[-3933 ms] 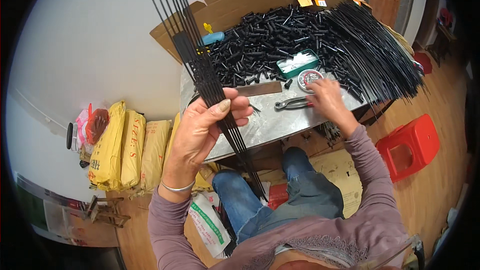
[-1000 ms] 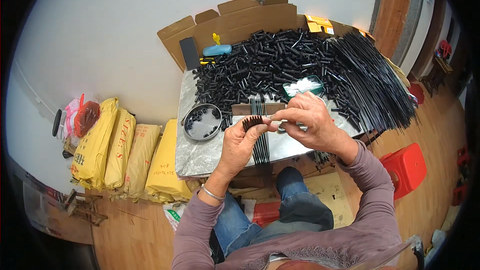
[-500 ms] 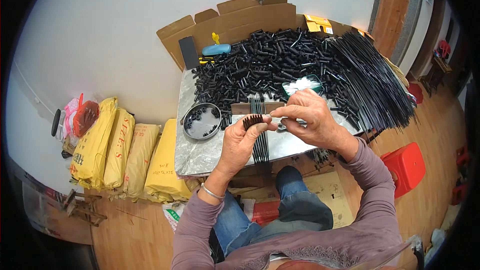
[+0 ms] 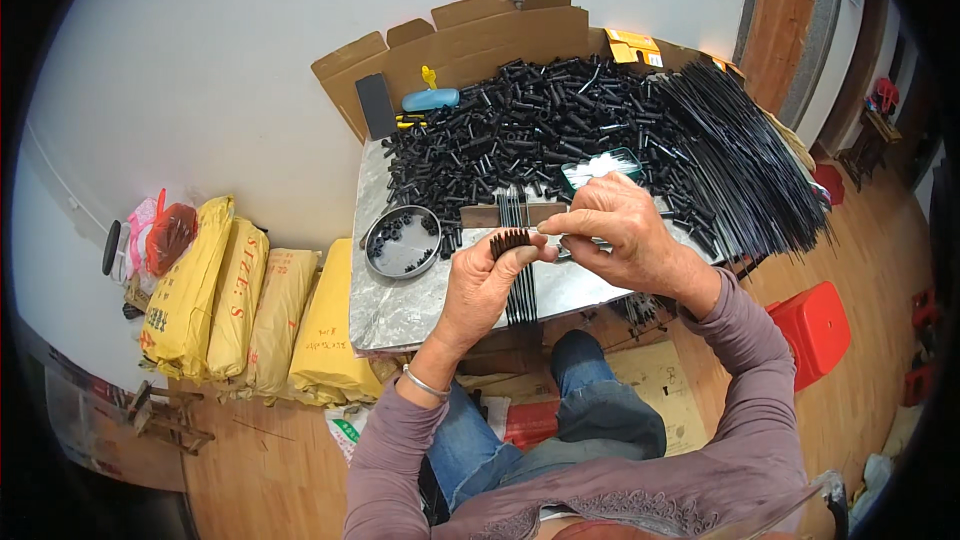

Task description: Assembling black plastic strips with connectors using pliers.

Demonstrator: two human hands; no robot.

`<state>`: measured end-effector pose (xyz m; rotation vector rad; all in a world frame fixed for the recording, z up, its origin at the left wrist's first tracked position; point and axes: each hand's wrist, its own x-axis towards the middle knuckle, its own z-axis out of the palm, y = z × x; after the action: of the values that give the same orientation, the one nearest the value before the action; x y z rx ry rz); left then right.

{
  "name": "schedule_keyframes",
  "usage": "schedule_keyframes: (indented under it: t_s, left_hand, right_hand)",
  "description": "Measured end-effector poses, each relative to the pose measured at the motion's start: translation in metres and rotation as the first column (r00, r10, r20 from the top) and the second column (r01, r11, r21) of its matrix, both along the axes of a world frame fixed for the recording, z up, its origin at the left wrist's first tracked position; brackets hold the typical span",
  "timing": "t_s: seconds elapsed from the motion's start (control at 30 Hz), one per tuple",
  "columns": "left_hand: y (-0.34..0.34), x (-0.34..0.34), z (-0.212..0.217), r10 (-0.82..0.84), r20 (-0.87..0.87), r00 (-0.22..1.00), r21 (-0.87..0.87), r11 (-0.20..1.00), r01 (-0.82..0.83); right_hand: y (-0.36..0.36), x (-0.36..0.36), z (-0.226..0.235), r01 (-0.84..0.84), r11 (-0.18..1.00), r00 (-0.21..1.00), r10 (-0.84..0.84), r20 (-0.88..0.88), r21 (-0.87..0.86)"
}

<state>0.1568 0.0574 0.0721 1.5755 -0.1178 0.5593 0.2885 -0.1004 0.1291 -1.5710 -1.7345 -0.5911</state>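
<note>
Near the front edge of the table, my left hand (image 4: 483,285) is closed on a row of dark, narrow pieces (image 4: 509,241), lined up side by side like comb teeth. Thin black rods (image 4: 521,298) run beneath that hand and past the table edge; whether they join the row I cannot tell. My right hand (image 4: 620,228) is closed in a pinch, its fingertips next to the left ones at the end of the row. What it pinches is too small to name. A brown block (image 4: 480,217) lies under the rods' far ends.
Behind my hands spreads a heap of black tubular pieces (image 4: 520,130). A bundle of long black rods (image 4: 745,160) lies at right. A round metal tray (image 4: 388,270) of small black rings stands left, a green box (image 4: 572,174) of white pieces beyond my right hand. Cardboard (image 4: 490,35) lines the back.
Both hands stay almost in the same place, fingertips together at the row of dark pieces. The row looks slightly shifted to the right; the view has moved a little.
</note>
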Motion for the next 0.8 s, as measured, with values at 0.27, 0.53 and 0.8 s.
schedule_keyframes:
  t_s: [0.27, 0.53, 0.8]
  left_hand:
    - [-0.002, 0.0, 0.007, -0.047, -0.055, 0.997, 0.018, 0.999, 0.048]
    - [-0.004, 0.0, 0.012, -0.048, -0.026, 0.999, 0.064, 0.997, 0.049]
    - [-0.003, 0.001, 0.013, -0.055, -0.045, 0.997, 0.126, 0.99, 0.061]
  right_hand:
    - [-0.008, -0.004, 0.028, 0.026, 1.0, 0.967, -0.024, 0.254, -0.004]
    - [-0.004, -0.006, 0.011, 0.05, 0.996, 0.996, -0.055, 0.064, 0.072]
    - [0.003, 0.002, -0.005, -0.048, 0.997, 0.997, 0.053, -0.063, 0.066]
